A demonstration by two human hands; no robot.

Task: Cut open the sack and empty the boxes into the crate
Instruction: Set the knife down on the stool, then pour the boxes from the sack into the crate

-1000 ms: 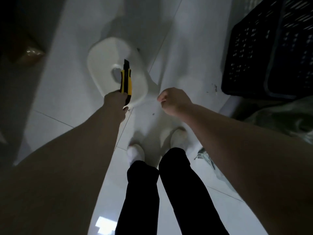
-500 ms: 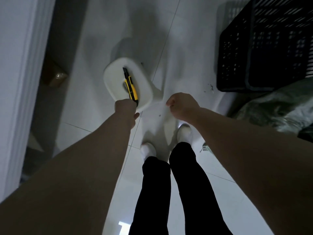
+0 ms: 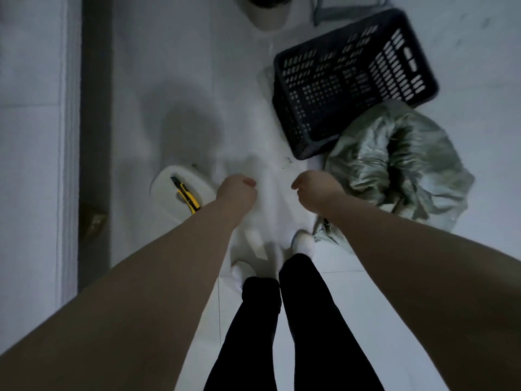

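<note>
While the left hand (image 3: 236,191) and right hand (image 3: 313,191) are clenched empty, the sack (image 3: 394,162) is seen at the right's three o'clock. The crate (image 3: 352,80) is set at one.

Bare floor (image 3: 180,66) lies open ahead; crate (image 3: 285,108) and sack (image 3: 400,165) (close together) crowd the right, white stool (image 3: 163,190) the left.

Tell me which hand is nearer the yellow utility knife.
Left. The left hand is just beside the knife; the right hand is farther away, by the sack.

bare forearms (image 3: 158,277), close-fitting black trousers (image 3: 310,320), white footwear (image 3: 304,244), socks or shoes unclear
</note>
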